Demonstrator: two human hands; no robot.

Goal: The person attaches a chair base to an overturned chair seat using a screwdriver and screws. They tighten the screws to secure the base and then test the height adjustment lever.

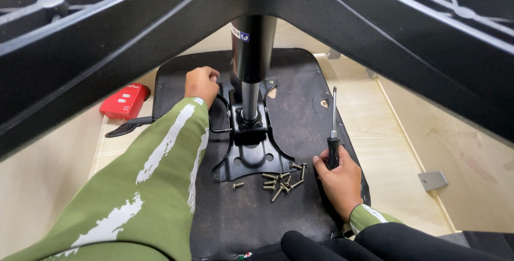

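An upturned black seat pan (300,105) lies on a pale wooden surface (385,148), its underside facing up, with a black metal mounting plate (251,156) sitting near its middle. From that plate a shiny gas-lift column (250,73) rises toward the camera into the hub of a black star-shaped chair base (375,20), whose legs spread across the top of the view. The left hand (201,84), in a green sleeve with white streaks, rests closed on the far left part of the plate, just beside the column; what its fingers wrap around cannot be told. The right hand (338,178) sits on the near right part of the seat pan and grips a screwdriver (333,132) by its black handle, the shaft pointing away toward the far side. A loose pile of bronze-coloured screws (281,179) lies on the pan between the plate's near edge and the right hand, just beside the fingers. A red box (124,102) lies on the left, beyond the seat's edge.
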